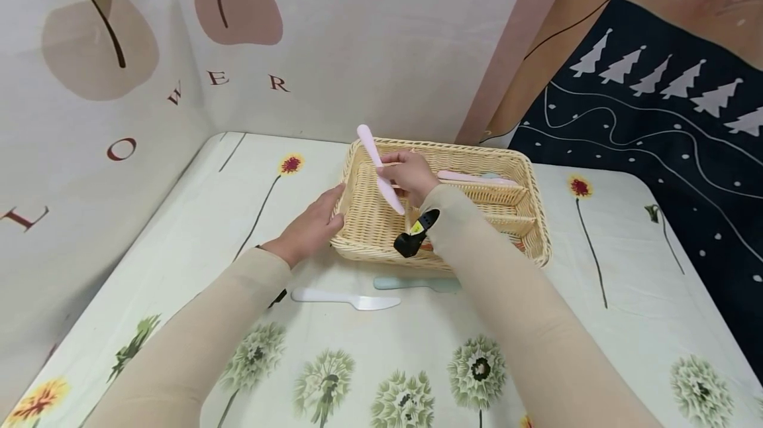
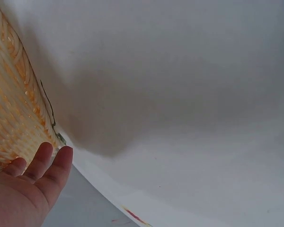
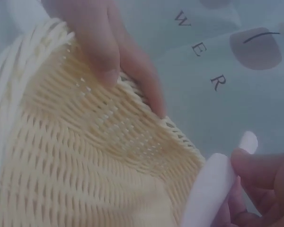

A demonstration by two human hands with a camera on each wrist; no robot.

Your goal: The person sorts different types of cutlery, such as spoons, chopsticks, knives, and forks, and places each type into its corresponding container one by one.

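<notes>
My right hand (image 1: 411,173) pinches a pink table knife (image 1: 390,197) over the left part of a wicker basket (image 1: 369,252). The knife is tilted, its handle up toward the back and its blade down over the wide left compartment. In the right wrist view the knife (image 3: 210,189) is held between thumb and fingers. My left hand (image 1: 310,226) holds the basket's left side, thumb over the rim and fingers along the outer wall. Several fingers (image 2: 57,177) show relaxed beside that wall in the left wrist view.
In front of the basket lie a white table knife (image 1: 324,295) and a pale green knife (image 1: 411,283), its right end near my right sleeve. A pink utensil (image 1: 477,178) lies in the basket's back compartment. Fabric walls (image 1: 357,50) stand behind and left of the table.
</notes>
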